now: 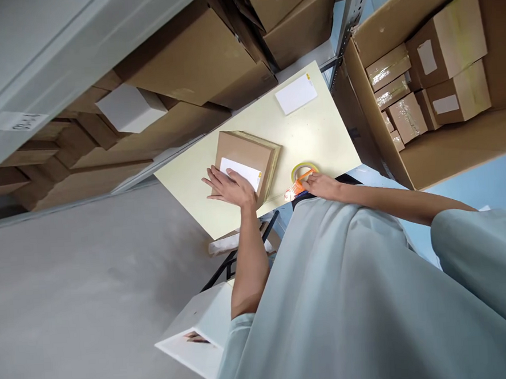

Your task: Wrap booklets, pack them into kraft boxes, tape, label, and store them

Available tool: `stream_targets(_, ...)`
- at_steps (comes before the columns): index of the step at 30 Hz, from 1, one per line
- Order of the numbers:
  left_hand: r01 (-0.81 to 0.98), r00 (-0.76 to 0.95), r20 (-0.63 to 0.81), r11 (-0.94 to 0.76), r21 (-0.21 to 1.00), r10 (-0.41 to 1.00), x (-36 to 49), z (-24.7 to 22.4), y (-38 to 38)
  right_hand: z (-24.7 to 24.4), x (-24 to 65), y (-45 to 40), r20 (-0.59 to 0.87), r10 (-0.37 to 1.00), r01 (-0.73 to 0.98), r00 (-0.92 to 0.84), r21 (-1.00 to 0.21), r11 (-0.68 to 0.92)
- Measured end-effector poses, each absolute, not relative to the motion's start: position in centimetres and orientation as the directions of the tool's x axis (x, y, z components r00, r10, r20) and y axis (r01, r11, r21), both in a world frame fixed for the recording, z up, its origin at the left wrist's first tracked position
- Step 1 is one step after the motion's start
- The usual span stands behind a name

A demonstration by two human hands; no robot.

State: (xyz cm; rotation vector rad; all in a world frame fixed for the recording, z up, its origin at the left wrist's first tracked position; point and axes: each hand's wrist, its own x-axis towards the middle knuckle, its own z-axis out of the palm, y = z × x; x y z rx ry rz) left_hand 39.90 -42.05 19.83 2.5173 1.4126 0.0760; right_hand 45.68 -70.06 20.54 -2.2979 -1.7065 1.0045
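1. The left hand [231, 186] has its fingers spread wide over the box [244, 143], with the tips poking past its far-left side. If the palm pushes sideways, I think the box could slide on the table [330, 130].
2. The white label [247, 172] is partly under the left thumb. A rub from that thumb could make it wrinkle or go crooked.
3. The right hand [321, 185] has its fingers closed around the orange tape cutter [299, 185], with the yellow tape roll [305, 164] just beyond them. They are right by the table's near edge, so a loose grip could let it drop.
4. The cutter may have sharp teeth, too small to tell here. A careless swing left could scratch the box or poke the left hand.
5. Another white card [296, 94] lies beyond the right fingers. A bump could knock it away.
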Motion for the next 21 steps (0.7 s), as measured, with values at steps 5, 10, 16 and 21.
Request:
stream_targets(5,0.834,0.531,-0.082,-0.503,0.229,0.843,39.9,19.7,-42.3,20.3,52.2,-75.7,-0.514,0.814,0.831,0.268,-0.305,-0.466)
stream_targets(10,0.835,0.527,-0.106,-0.490,0.250,0.843,40.2,20.3,-42.5,18.9,61.8,-75.8,-0.423,0.789,0.833,0.446,-0.124,-0.538)
stream_targets(16,0.822,0.545,-0.075,-0.515,0.244,0.835,40.0,20.1,-42.5,16.9,64.5,-66.1,-0.393,0.800,0.854,0.453,-0.066,-0.516)
stream_targets(21,0.781,0.611,-0.098,-0.578,0.236,0.785,39.0,19.8,-41.2,16.8,61.6,-62.4,-0.408,0.839,0.900,0.359,-0.085,-0.427)
